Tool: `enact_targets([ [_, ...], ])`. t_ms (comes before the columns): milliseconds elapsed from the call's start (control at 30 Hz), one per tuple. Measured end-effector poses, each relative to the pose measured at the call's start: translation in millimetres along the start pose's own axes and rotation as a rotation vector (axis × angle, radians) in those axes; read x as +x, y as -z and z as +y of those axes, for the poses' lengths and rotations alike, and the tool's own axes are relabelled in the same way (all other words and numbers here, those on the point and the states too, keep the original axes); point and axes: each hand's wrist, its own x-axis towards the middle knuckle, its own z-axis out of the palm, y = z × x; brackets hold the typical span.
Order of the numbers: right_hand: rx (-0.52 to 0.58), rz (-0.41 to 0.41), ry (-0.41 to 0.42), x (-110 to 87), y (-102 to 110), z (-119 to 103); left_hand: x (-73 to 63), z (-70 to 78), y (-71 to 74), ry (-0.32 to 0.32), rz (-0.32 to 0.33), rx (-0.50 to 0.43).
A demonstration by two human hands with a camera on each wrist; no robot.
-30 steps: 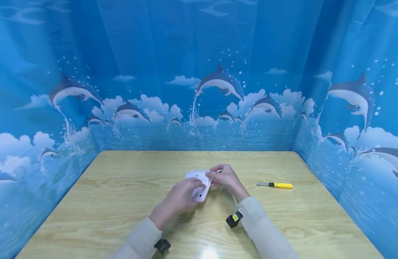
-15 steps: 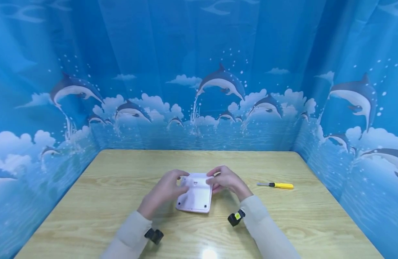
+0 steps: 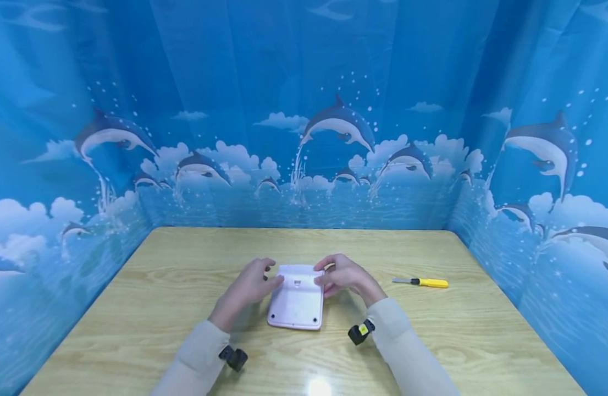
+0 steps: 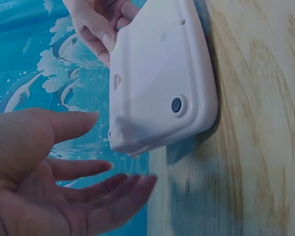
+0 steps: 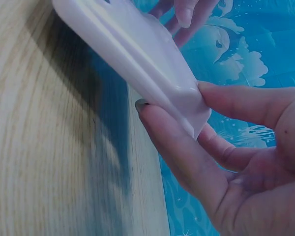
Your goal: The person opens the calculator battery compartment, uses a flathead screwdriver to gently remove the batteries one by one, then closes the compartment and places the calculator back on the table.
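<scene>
A pale pink calculator point(image 3: 295, 305) stands in the middle of the table, back side up, with two dark round feet near its front edge and a small latch notch higher up. Its far end is tilted up off the wood; the key side is hidden. My right hand point(image 3: 344, 278) pinches its far right corner, thumb on the back and fingers underneath, as the right wrist view also shows. Beside the left edge is my left hand point(image 3: 246, 287), fingers spread and relaxed. In the left wrist view a gap separates its thumb and fingers from the calculator point(image 4: 157, 73).
A screwdriver with a yellow handle point(image 3: 432, 283) lies to the right of the right hand, its tip pointing left. The wood-grain table point(image 3: 185, 247) is enclosed by a blue dolphin-printed curtain point(image 3: 264, 137) at the back and sides.
The calculator has turned so its back faces up and toward me. My left hand has let go of it and drawn off to the left, while the right hand keeps its grip.
</scene>
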Motion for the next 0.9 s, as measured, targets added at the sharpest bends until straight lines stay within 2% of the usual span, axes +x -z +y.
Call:
enact_targets([
  [167,-0.010,-0.031,0.007,-1.2,-0.5,-0.7,1.5,-2.2,-1.3,0.077,-0.028,-0.069],
  [300,-0.019,-0.047,0.004,-2.5,-1.3,-0.6,0.7,-2.9,-4.1,0.138,-0.055,-0.075],
  [900,-0.053,-0.076,0.024,-3.5,-0.8,0.6,-1.3,0.4,-8.0,0.194,-0.090,-0.116],
])
